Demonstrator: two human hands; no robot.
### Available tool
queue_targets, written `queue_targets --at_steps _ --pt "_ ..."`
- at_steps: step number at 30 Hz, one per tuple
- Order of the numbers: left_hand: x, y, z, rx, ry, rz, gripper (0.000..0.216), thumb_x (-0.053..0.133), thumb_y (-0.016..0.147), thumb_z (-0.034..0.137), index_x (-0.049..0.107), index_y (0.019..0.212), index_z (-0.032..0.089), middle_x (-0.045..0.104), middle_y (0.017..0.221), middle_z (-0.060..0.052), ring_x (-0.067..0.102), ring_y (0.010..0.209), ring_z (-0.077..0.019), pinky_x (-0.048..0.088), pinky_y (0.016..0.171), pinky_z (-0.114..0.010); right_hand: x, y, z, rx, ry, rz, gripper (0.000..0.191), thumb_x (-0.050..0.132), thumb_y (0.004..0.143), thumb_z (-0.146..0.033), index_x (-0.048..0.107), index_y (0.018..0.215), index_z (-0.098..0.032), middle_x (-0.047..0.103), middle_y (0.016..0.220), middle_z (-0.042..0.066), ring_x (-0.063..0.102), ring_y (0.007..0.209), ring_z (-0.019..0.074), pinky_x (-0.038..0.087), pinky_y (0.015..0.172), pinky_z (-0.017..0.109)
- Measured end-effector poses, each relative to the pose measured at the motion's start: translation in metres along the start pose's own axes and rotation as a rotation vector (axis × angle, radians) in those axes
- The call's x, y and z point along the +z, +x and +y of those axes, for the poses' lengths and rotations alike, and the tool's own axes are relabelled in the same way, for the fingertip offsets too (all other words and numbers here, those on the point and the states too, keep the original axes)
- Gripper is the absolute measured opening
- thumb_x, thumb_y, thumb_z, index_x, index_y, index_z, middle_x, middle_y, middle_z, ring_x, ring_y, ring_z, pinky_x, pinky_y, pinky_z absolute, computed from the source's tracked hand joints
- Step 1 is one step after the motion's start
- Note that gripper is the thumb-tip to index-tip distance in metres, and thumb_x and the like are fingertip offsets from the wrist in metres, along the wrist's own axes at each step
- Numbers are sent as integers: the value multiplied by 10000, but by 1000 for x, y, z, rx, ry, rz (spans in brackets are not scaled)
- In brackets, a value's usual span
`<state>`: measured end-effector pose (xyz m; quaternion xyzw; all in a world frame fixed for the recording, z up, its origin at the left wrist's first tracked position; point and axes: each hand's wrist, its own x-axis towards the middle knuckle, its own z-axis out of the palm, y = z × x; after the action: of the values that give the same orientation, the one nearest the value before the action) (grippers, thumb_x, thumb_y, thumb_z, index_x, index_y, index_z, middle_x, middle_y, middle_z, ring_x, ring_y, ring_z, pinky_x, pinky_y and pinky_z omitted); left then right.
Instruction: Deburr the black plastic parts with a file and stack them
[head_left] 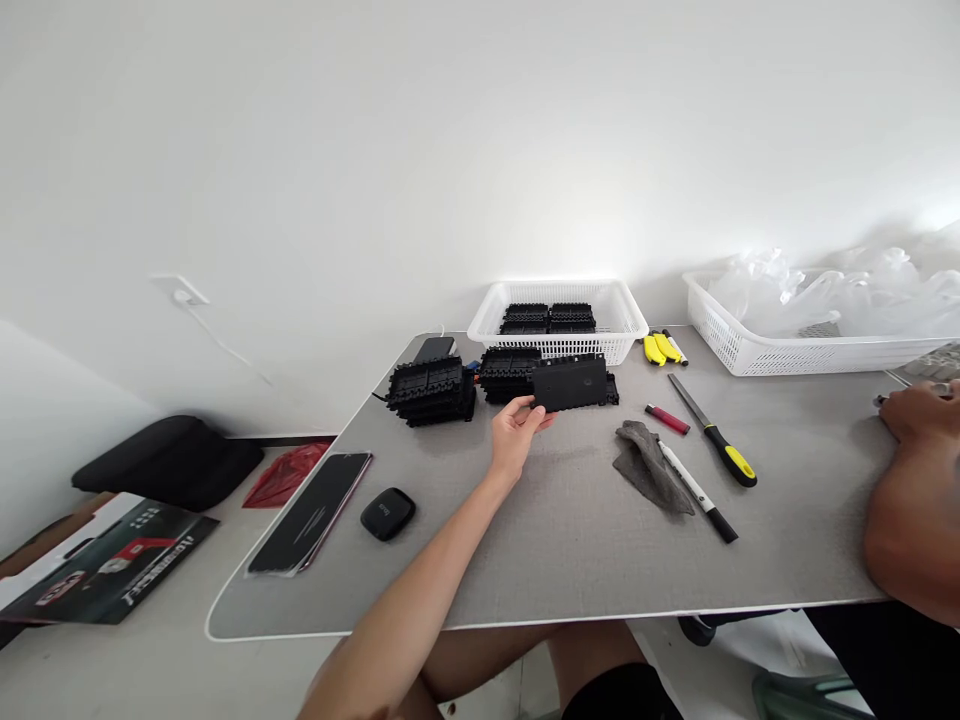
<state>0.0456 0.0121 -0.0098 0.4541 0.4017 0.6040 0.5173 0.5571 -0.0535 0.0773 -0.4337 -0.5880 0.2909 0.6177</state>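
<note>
Left hand [516,430] pinches a flat rectangular black plastic panel [570,383] by its lower left corner, thumb on the near side, fingers partly hidden; right hand is not in view. The panel is tipped up with its broad smooth face toward the camera, in front of a right-hand stack of ribbed black plastic parts [508,368], covering part of it; whether its lower edge touches anything is unclear. A second, left-hand stack of ribbed black plastic parts [425,385] sits just beside, on the grey tabletop [555,540] with white edging. Behind the stacks, a small white perforated plastic basket [621,350] holds more ribbed black parts [547,318]. Step in hand looks like handling one single panel at the stacks; can't tell whether it is being picked up or set down. Judging by the one-corner grip, the next move calls for a firm pinch and a level panel, since the far end is unsupported by the hand and could swing or knock the stack. Clearance looks tight on the stack side, freer toward the near tabletop, where a crumpled dark grey cloth [637,470] and a white marker with black cap [694,487] lie to the right, well apart from the left-hand stack.
</note>
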Motion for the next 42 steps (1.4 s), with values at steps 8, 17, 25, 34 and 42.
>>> queue_targets --at_steps 8,17,25,34,42 --pt "0 0 1 10 17 -30 398 769 690 418 632 969 170 742 834 -79 724 877 -298 559 856 -475 295 -107 -117 122 185 -330 299 461 802 -443 572 565 -298 571 569 -100 602 613 131 380 434 254" --pt "3 -4 9 5 27 -35 422 765 688 428 622 974 151 741 775 -72 731 798 -287 576 819 -471 335 -49 -20 179 -179 214 446 541 762 -271 535 1204 -213 566 1172 89 537 839 162 469 704 317" --pt "2 -2 5 -51 -23 -47 407 776 678 421 634 957 160 738 785 -67 731 766 -270 583 816 -469 312 -17 34 367 127 -26 420 661 712 -442 643 1056 -201 541 658 -35 409 525 99 323 488 248" --pt "-7 3 -13 -36 216 83 297 766 685 386 736 898 181 727 932 -90 685 901 -247 558 780 -365 323 -29 49 341 107 63 385 737 642 -497 682 873 -195 572 652 -21 433 538 103 368 513 267" --pt "-5 5 -6 -113 -24 23 333 684 748 463 704 834 142 708 806 -93 665 731 -188 549 685 -314 322 -32 51 299 66 69 377 719 682 -506 723 901 -199 608 680 2 527 610 136 425 571 281"
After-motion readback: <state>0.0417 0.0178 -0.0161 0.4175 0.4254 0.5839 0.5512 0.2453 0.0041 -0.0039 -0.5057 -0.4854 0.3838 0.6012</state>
